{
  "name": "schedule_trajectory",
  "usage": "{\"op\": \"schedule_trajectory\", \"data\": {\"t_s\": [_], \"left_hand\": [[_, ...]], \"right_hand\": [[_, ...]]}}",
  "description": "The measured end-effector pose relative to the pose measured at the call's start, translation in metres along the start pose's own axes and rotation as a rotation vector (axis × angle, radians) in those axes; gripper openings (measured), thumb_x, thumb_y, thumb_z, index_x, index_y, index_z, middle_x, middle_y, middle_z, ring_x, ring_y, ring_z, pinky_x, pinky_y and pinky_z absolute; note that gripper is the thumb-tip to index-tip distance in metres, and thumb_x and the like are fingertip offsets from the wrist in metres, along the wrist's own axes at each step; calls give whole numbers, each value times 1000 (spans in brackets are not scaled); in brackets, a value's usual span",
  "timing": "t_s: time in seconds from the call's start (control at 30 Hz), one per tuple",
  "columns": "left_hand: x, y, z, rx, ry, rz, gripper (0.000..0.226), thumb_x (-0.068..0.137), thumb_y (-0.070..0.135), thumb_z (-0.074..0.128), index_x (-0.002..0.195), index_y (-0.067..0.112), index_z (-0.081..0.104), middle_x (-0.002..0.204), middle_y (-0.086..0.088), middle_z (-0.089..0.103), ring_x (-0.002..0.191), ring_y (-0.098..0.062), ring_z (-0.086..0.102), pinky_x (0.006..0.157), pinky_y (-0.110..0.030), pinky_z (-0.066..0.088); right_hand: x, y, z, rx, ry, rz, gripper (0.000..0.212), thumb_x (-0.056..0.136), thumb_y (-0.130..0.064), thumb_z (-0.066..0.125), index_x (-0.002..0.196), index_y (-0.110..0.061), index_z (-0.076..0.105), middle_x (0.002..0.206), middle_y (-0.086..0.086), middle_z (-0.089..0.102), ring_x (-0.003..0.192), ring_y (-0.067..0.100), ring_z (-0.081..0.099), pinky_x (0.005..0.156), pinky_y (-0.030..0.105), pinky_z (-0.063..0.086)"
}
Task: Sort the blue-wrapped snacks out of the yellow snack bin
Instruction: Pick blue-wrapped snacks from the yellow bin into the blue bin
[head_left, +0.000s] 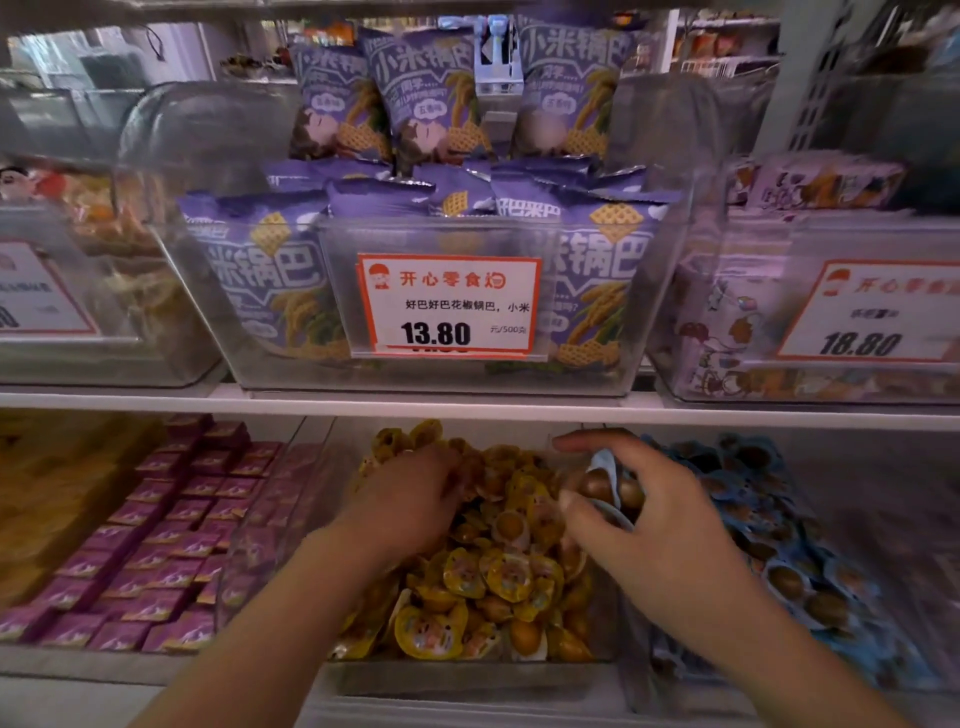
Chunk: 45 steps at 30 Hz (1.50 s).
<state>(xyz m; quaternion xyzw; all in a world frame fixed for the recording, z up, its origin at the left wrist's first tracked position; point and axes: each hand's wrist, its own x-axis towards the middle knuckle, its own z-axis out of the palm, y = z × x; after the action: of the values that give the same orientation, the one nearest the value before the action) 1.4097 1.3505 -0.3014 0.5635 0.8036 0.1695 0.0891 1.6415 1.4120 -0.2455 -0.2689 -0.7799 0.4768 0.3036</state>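
1. Looks mid-sort to me: the right hand (660, 525) has a blue snack (605, 486) pulled up, hovering over the yellow bin's (467, 675) right edge, not yet dropped in the blue bin (883, 670) next door.
2. Its fingers (587, 441) are curled round that snack, thumb underneath.
3. The left hand (410, 499) is dug into the yellow pile, fingers hidden, so can't tell what they're doing.
4. No other blue ones visible in there, maybe buried.
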Motion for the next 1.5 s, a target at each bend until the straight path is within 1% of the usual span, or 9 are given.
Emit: {"op": "schedule_trajectory", "data": {"t_s": [0.13,0.33,0.5,0.63,0.77,0.93,1.13,1.3,1.5], "left_hand": [[26,2,16,425,-250,-2,32,91,34,47,121,31,59,124,0,64,119,-25,57,103,-44,35],[42,-1,17,466,-233,35,30,85,40,56,112,31,67,111,2,69,107,-22,63,91,-36,43],[24,-1,0,112,49,-15,30,82,45,72,110,33,71,104,6,72,96,-15,66,77,-25,48],[-4,30,-28,-416,243,-101,26,79,35,80,103,29,70,87,13,73,80,10,66,72,-6,48],[-43,101,-31,-787,234,72,28,77,36,79,103,28,73,95,15,77,92,-2,71,76,-12,53],[-50,162,0,-613,268,238,37,82,28,78,115,42,67,108,30,68,103,10,62,89,-17,53],[-49,137,10,-487,250,222,49,84,63,54,130,48,54,123,34,60,116,13,53,95,-16,44],[-40,61,5,-445,251,63,26,92,18,67,94,44,68,90,27,72,81,9,67,68,-4,47],[-14,17,11,-145,74,95,23,92,27,65,113,36,66,115,11,65,105,-5,62,88,-19,44]], "right_hand": [[-3,15,-18,-38,88,20,28,86,-24,66,99,-49,62,75,-1,69,67,23,68,63,40,58],[-3,27,-28,90,122,16,21,91,-16,66,102,-33,64,75,-1,72,67,12,72,61,19,55],[-6,24,-36,180,142,14,19,93,-10,65,103,-26,64,71,5,73,66,30,70,56,37,57],[-10,22,-49,296,155,111,14,94,-8,62,101,-19,66,68,15,70,50,15,64,41,24,43],[-14,20,-52,624,77,386,21,93,-21,65,111,-9,67,78,21,65,61,27,67,38,26,37],[-26,22,-67,885,-210,462,52,85,-54,65,103,-6,71,81,12,63,67,22,64,38,22,35],[-26,56,-96,531,120,486,25,91,-21,70,114,-12,68,83,5,72,64,17,67,40,23,39],[-15,82,-119,111,-29,444,21,89,-25,72,108,-31,72,108,-9,74,105,10,67,88,28,54],[1,72,-101,-68,475,94,21,87,-6,67,85,-26,71,81,-12,73,78,1,68,64,5,47]]}}
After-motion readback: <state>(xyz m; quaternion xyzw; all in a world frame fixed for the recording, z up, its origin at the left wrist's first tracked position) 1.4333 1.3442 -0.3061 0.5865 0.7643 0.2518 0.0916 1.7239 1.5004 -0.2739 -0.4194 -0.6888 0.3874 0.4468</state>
